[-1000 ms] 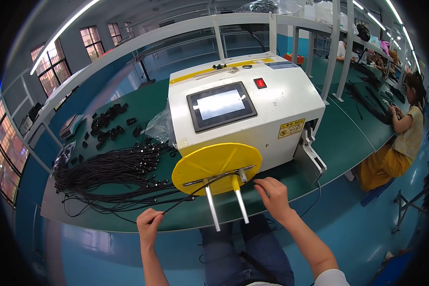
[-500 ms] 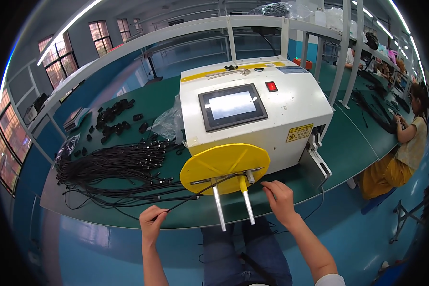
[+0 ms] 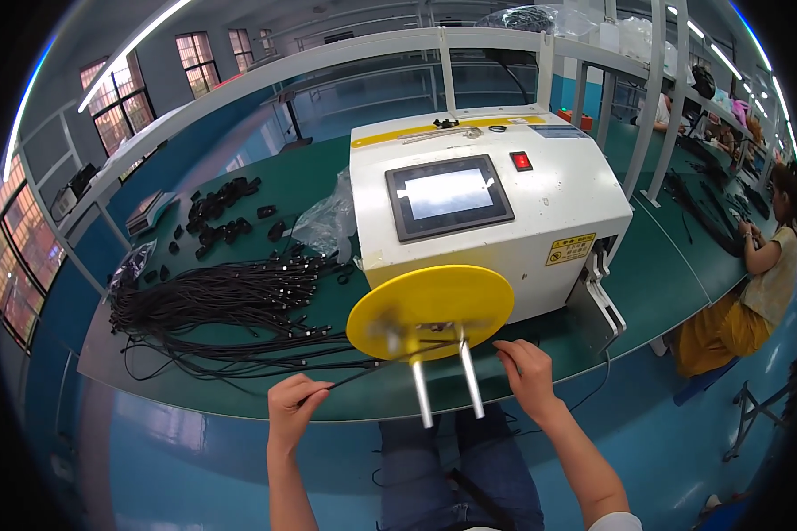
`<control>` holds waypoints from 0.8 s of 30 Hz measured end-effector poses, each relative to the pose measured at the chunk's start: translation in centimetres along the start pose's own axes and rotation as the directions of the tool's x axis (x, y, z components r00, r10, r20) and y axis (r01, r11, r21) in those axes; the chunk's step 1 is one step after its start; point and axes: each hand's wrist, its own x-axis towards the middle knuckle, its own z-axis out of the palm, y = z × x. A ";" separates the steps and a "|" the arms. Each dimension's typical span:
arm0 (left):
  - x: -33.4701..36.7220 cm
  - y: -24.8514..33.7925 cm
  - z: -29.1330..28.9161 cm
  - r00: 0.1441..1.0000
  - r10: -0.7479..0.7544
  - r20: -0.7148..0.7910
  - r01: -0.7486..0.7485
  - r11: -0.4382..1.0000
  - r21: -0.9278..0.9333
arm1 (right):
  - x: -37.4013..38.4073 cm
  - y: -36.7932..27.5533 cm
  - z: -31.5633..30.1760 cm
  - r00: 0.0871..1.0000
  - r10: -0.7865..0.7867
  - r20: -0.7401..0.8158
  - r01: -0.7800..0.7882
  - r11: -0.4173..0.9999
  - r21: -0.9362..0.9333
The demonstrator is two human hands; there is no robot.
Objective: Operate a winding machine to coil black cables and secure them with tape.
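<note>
A black cable (image 3: 356,375) runs from my left hand (image 3: 297,409) up to the metal posts of a yellow winding disc (image 3: 429,296). My left hand is closed in a pinch around this cable, just off the table's front edge. To the right of the posts, my right hand (image 3: 529,376) has thumb and forefinger pinched together on what looks like the cable's other end, partly hidden by the fingers. Two silver posts (image 3: 471,380) stick out from the disc toward me. The disc's middle is smeared by motion. Behind it stands a white winding machine (image 3: 540,208) with a lit screen (image 3: 447,195).
A large bundle of black cables (image 3: 212,301) lies on the green table (image 3: 328,407) at left. Beyond it are small black parts (image 3: 226,199) and a clear plastic bag (image 3: 328,221). A metal bracket (image 3: 600,310) juts from the machine's right side. Another person (image 3: 770,265) sits at far right.
The disc has begun turning, so its slot and fittings are blurred. The cable now lies lower across the posts. Both hands keep their pinches; the whole view has shifted slightly.
</note>
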 end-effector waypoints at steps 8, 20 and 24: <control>0.7 4.6 -0.3 0.986 0.138 0.094 -0.158 0.952 0.261 | -0.8 0.5 -0.3 1.000 0.012 0.029 -0.011 1.000 -0.008; -0.2 8.5 4.8 0.973 0.223 0.066 -0.232 0.941 0.245 | -1.4 0.5 -0.2 0.997 0.036 0.062 -0.035 0.999 -0.008; 0.6 11.0 6.3 0.945 0.308 0.110 -0.327 0.898 0.295 | -1.7 0.5 0.0 0.997 0.036 0.068 -0.036 0.999 -0.004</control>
